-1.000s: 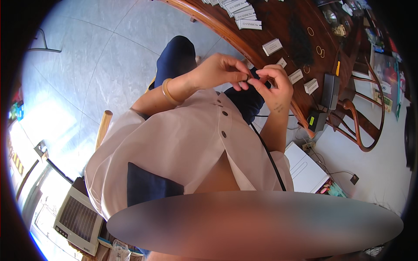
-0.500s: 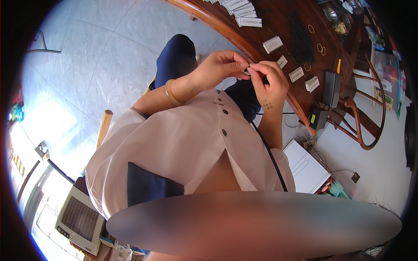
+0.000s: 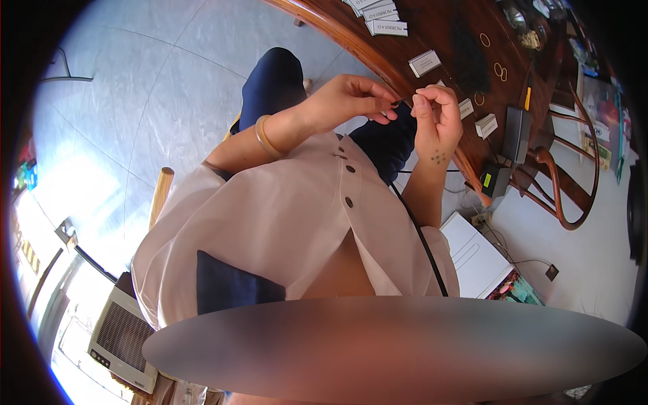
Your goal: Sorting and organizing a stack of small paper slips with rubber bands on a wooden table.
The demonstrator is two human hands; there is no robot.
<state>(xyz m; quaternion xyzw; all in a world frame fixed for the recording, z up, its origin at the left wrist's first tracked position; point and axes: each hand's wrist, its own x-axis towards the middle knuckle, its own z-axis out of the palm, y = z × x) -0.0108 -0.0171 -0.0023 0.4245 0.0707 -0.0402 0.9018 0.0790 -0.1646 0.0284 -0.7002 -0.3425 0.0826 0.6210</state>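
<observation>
My left hand [image 3: 347, 102], with a bangle [image 3: 264, 137] on its wrist, is held above my lap near the table edge. Its thumb and fingers pinch a small dark object [image 3: 397, 104], too small to name. A short gap to the right, my right hand [image 3: 439, 118] is raised with thumb and forefinger pressed together and the other fingers curled. Whether anything thin sits in that pinch cannot be made out. Just beyond my right hand, small white printed boxes [image 3: 486, 126] lie on the dark wooden table [image 3: 432, 34], partly hidden by the fingers.
A pile of white labelled cards [image 3: 388, 27] lies at the table's far side, with a single box [image 3: 424, 63] nearer. Thin gold-coloured rings [image 3: 500, 72] and a dark grey case [image 3: 516, 135] are farther right. A wooden chair [image 3: 560, 182] stands beyond; a black cable [image 3: 418, 233] crosses my lap.
My hands have come apart. The right hand moved right and slightly upward, while the left stayed near its place with the small dark object in its fingertips.
</observation>
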